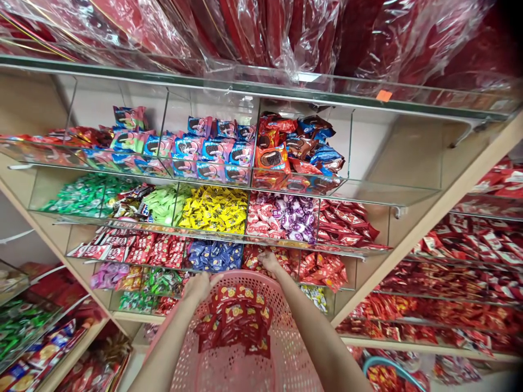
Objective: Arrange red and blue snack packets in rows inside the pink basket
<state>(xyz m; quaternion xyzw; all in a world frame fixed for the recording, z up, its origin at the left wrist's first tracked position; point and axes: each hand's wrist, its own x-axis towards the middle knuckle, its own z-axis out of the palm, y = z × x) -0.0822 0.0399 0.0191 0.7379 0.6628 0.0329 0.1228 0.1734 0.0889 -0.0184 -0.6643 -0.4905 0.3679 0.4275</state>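
Note:
My left hand [200, 285] grips the rim of a pink perforated plastic basket [281, 326], fingers closed over its far left edge. Several red packets with an orange print [241, 316] lie inside, heaped toward the far wall. Just beyond the basket's far rim, my right hand [268, 261] reaches into a shelf compartment of red packets [252, 258]; its fingers are bent down among them, and whether they hold one cannot be made out. Blue packets [214, 256] fill the compartment to the left of it.
Glass-fronted shelves hold yellow packets [214, 209], green candies [87, 195] and cookie packs [212, 148]. Large plastic-wrapped red bags [253, 32] lie on the top glass shelf. A wooden side panel [425, 218] slants down at the right, with more red packets beyond. A blue-handled basket [388, 375] stands low right.

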